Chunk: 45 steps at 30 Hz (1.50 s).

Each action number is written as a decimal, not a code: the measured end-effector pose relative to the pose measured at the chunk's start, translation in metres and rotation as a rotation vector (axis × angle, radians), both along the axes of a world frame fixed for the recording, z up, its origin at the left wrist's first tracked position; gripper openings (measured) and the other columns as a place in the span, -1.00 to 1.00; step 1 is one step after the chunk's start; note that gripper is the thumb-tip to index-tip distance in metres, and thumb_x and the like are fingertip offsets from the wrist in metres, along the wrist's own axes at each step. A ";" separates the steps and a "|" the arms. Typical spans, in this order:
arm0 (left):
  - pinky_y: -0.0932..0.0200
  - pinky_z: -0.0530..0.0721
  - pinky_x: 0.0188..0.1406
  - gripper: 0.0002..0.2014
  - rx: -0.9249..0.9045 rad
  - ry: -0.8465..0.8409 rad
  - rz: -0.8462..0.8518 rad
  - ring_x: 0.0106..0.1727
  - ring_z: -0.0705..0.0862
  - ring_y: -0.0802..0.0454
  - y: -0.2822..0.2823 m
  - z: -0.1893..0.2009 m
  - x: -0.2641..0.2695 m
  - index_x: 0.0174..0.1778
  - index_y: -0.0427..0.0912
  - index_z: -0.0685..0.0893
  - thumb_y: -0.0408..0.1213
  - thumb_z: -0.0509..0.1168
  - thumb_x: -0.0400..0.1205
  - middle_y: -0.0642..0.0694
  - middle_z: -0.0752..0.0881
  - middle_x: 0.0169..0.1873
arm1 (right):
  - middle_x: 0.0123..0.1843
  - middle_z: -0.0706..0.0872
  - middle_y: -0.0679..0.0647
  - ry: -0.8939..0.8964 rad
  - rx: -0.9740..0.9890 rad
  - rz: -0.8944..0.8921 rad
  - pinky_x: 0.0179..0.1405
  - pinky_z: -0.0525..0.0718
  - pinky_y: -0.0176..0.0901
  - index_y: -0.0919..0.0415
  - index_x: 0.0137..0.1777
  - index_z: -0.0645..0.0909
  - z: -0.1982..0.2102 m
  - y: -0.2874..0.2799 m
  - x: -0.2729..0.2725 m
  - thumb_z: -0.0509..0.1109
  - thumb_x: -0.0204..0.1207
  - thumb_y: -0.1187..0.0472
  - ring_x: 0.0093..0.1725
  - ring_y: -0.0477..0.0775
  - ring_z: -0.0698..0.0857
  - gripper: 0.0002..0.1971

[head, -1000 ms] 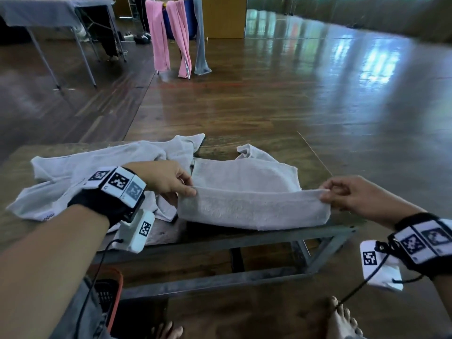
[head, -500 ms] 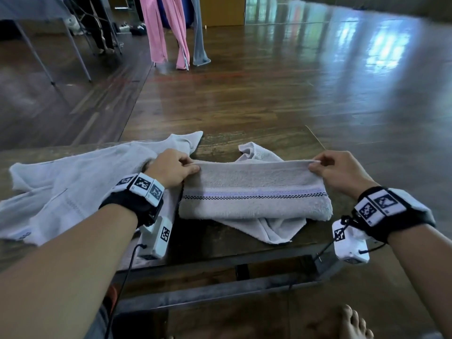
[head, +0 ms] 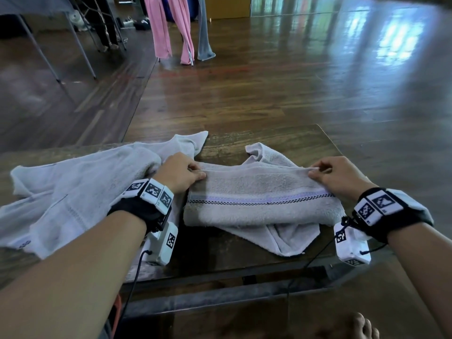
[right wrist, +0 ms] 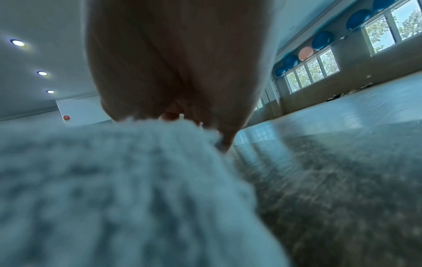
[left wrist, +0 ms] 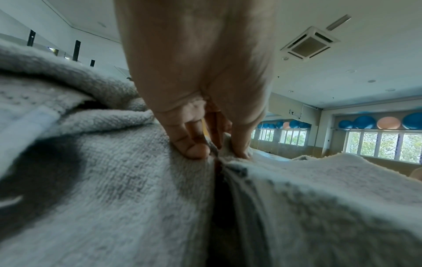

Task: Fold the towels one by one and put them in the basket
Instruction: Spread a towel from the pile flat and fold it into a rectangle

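Here my left hand [head: 179, 171] and right hand [head: 338, 176] each pinch the far corners of the folded towel [head: 261, 196], a thick terry strip with a checked band, lying on the worn wooden desk [head: 269, 143]. A second towel [head: 78, 189] sprawls crumpled at the left. The left wrist view shows my fingertips [left wrist: 196, 150] dug into looped pile; the right wrist view is blurred fluff. Only an orange rim [head: 118, 311] shows under the desk's near edge.
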<state>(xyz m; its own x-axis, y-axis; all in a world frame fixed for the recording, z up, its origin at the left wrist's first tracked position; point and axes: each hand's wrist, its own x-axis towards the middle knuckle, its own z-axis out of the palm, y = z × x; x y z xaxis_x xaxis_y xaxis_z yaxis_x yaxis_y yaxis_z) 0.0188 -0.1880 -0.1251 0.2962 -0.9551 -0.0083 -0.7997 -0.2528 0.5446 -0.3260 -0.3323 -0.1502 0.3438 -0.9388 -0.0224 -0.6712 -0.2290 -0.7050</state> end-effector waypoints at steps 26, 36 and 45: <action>0.25 0.66 -0.18 -0.67 -0.119 0.011 -0.284 -0.23 0.68 0.03 0.066 0.073 -0.030 -0.02 -0.04 0.72 -0.40 0.62 0.38 -0.08 0.74 -0.17 | -0.12 0.84 0.01 -0.097 -0.240 0.120 -0.01 0.74 -0.27 -0.12 -0.13 0.72 0.059 0.087 -0.074 0.65 0.43 0.33 -0.19 -0.19 0.77 -0.72; -0.09 0.77 -0.18 -0.48 0.305 -0.123 -0.003 -0.26 0.79 -0.31 0.064 0.025 -0.040 -0.30 -0.46 0.69 0.04 0.39 0.62 -0.32 0.70 -0.42 | -0.17 0.70 -0.02 0.264 -0.116 -0.077 -0.02 0.40 -0.11 0.14 -0.09 0.63 -0.002 0.104 -0.056 0.43 0.63 0.00 -0.05 0.11 0.66 -0.78; 0.03 0.81 -0.32 -0.79 0.249 0.017 0.113 -0.44 0.78 -0.13 0.049 0.030 -0.045 -0.31 -0.37 0.79 -0.27 0.51 0.53 -0.26 0.78 -0.47 | 0.07 0.72 0.07 0.218 -0.012 -0.188 -0.01 0.49 -0.11 0.05 -0.04 0.64 0.011 0.089 -0.052 0.53 0.50 0.15 0.02 0.06 0.58 -0.88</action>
<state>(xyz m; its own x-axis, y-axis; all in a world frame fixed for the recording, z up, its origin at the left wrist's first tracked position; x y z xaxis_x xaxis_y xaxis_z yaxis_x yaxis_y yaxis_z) -0.0265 -0.1389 -0.0950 0.3989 -0.8839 -0.2442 -0.7501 -0.4677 0.4675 -0.3777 -0.2436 -0.1387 0.1525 -0.9861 -0.0654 -0.8381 -0.0939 -0.5374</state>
